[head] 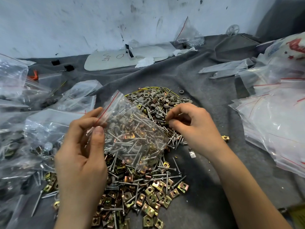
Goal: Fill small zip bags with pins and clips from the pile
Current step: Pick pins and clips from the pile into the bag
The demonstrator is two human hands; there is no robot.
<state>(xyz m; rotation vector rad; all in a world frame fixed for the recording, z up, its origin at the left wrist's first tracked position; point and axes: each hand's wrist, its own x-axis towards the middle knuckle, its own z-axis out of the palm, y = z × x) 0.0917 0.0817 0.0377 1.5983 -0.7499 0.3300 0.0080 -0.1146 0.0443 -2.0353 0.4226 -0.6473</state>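
**Q:** What surface carries the work?
**A:** A tabletop (206, 83) draped in wrinkled grey cloth. A scuffed white wall (99, 22) stands beyond both hands.

**Q:** How do the hands stand?
**A:** The left hand (79, 146) pinches the mouth of a small clear zip bag (132, 129), with the thumb on the near face beside the red seal line. The bag slants away to the right and is partly filled with screws and clips. The right hand (193, 128) has its fingers curled, tips gathered on the pile (148, 187). Whether they grip a piece cannot be told.

**Q:** Where does the pile lie?
**A:** Between and beneath the hands. Grey plastic pins lie farthest, silver screws in the middle, and brass-coloured square clips nearest the person.

**Q:** And around it?
**A:** Filled bags (41, 129) crowd the cloth left of the left hand. Flat empty bags (272, 121) are stacked right of the right hand. A white panel (125, 60) with handwriting lies by the wall, and a larger bag (188, 35) leans against the wall beyond the right hand.
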